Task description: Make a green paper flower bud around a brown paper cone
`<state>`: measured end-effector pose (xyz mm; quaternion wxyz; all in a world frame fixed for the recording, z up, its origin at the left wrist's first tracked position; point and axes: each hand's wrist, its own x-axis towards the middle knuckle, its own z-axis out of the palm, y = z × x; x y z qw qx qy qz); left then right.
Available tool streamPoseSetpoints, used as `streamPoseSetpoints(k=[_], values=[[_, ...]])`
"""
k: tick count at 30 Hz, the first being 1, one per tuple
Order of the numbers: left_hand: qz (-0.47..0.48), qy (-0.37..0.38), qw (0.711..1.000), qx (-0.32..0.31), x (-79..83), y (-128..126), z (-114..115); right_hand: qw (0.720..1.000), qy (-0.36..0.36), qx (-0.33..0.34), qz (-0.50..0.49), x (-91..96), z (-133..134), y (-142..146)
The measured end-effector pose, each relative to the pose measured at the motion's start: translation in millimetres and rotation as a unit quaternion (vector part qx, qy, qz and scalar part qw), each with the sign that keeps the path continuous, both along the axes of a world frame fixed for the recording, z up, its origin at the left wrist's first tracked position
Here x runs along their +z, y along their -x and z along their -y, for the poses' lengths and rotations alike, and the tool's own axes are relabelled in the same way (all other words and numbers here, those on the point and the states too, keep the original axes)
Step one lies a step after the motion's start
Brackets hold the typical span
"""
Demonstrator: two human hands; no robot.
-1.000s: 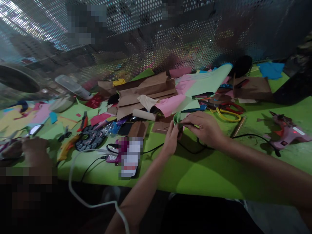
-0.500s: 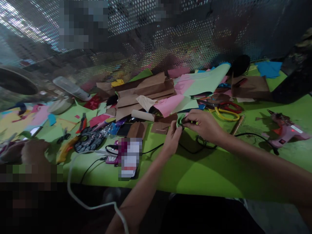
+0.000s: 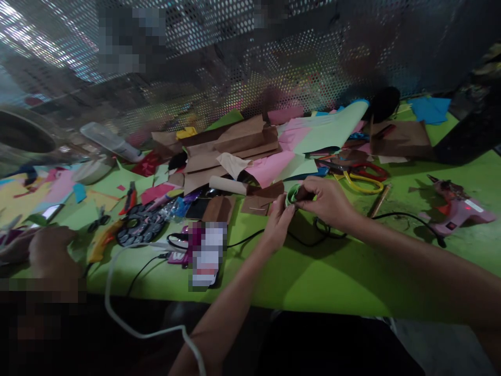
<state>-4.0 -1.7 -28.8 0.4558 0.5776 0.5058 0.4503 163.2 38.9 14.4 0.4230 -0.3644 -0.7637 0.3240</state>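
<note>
A small rolled strip of light green paper is held just above the green table. My left hand pinches its lower left side with closed fingers. My right hand is closed on it from the right, fingertips on its top edge. Both hands meet over a black cable that runs across the table.
Brown paper bags, pink and green sheets and yellow-handled scissors lie behind my hands. A pink glue gun rests at the right. Another person's hand is at the left, near a paint palette and a white cable.
The green paper roll has been turned and tightened between my fingers. Both hands stay in nearly the same place; the view shifted slightly.
</note>
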Motion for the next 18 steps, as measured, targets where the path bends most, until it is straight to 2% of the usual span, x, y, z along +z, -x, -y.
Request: streamPoseSetpoints(k=[5,14,18], values=[[0.011,0.011,1.0,-0.001,3.3,-2.7,-0.2,1.0,-0.002,-0.005,-0.006,-2.4,-0.5,1.0],[0.038,0.041,0.997,0.05,2.3,-4.2,-1.9,0.999,-0.005,0.019,0.047,5.2,-9.3,-7.4],[0.042,0.041,0.996,0.068,2.5,-5.4,-2.8,0.998,-0.036,0.036,0.037,4.5,-10.4,-7.1]])
